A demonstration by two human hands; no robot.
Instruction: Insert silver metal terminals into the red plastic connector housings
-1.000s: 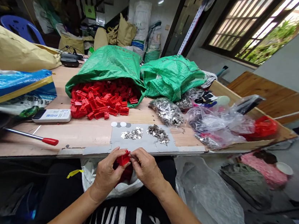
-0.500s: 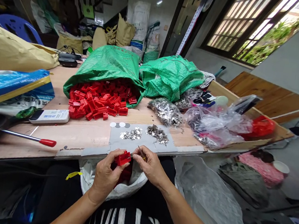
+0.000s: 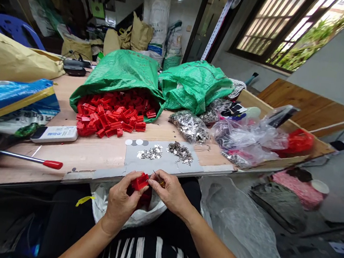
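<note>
My left hand (image 3: 120,199) is closed on a small red plastic piece (image 3: 140,181), held just under the table's front edge. My right hand (image 3: 169,191) pinches a thin pointed tool with a yellow handle (image 3: 158,178), its tip close to the red piece. Below both hands a white plastic bag (image 3: 150,211) on my lap holds more red pieces. On the table ahead lie two small heaps of shiny metal bits (image 3: 166,152) on a grey card (image 3: 195,165). A pile of red plastic pieces (image 3: 112,112) spills from a green sack (image 3: 121,71).
A second green sack (image 3: 195,84), clear bags of metal bits (image 3: 189,127), a white remote (image 3: 55,134) and a red-handled screwdriver (image 3: 32,159) lie on the wooden table (image 3: 94,153). A blue sack (image 3: 10,102) sits left. Clear plastic sheeting (image 3: 241,232) covers the floor right.
My right hand drew away from the red piece and raised the pointed tool, then came back close to it. My left hand kept hold of the piece.
</note>
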